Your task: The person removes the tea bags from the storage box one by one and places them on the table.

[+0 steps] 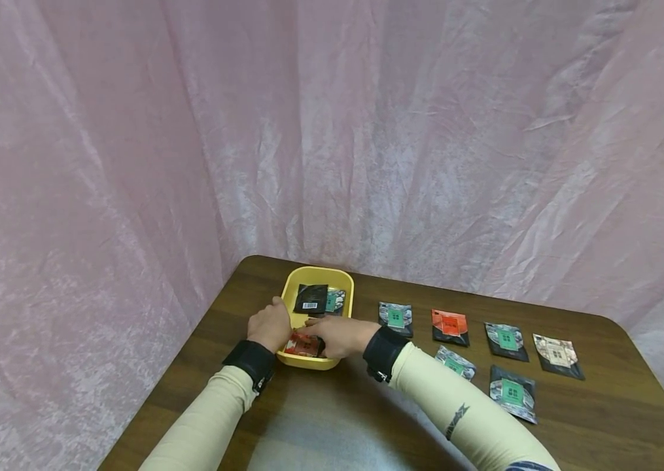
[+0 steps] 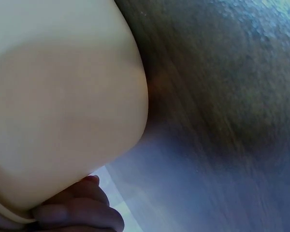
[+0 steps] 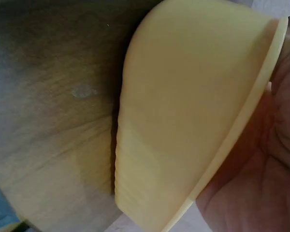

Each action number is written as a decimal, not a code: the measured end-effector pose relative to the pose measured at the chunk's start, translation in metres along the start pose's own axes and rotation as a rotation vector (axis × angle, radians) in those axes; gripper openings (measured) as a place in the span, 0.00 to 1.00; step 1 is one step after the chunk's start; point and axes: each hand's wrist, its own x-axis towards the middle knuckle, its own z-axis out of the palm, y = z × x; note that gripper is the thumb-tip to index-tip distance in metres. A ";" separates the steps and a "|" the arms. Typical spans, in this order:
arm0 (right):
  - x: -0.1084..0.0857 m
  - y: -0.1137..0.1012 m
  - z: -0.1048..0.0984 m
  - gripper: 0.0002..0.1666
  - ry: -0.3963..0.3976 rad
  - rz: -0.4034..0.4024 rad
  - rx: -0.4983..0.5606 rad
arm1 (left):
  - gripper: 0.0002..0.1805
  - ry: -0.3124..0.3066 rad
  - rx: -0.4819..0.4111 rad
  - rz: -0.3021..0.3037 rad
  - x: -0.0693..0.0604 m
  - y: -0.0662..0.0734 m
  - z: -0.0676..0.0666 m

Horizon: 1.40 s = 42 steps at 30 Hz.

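Observation:
A yellow plastic basin stands near the table's far left corner, with its outer wall filling much of the left wrist view. My left hand grips its left rim, fingers curled over the edge. Across the right rim reaches my right hand, its fingers extended onto a red packet in the near end. Whether they pinch the packet is hard to see. In the right wrist view the palm lies beside the rim. Farther back in the basin are a black packet and a green-labelled packet.
Right of the basin, several packets lie spread on the wooden table: a red one, a cream one and green-labelled ones, such as the nearest packet. A pink curtain hangs behind the table.

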 end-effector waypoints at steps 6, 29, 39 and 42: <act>0.006 -0.004 -0.005 0.44 -0.127 0.043 -0.049 | 0.17 -0.014 -0.007 -0.021 0.002 0.000 0.002; 0.017 0.009 0.014 0.20 0.137 -0.011 -0.080 | 0.17 0.001 0.010 0.009 0.001 -0.001 0.001; 0.013 0.010 0.020 0.17 0.293 -0.064 -0.031 | 0.16 -0.008 -0.004 0.007 0.001 -0.002 0.001; 0.010 0.011 0.021 0.16 0.329 -0.073 -0.026 | 0.17 -0.022 -0.001 0.004 0.002 -0.002 0.001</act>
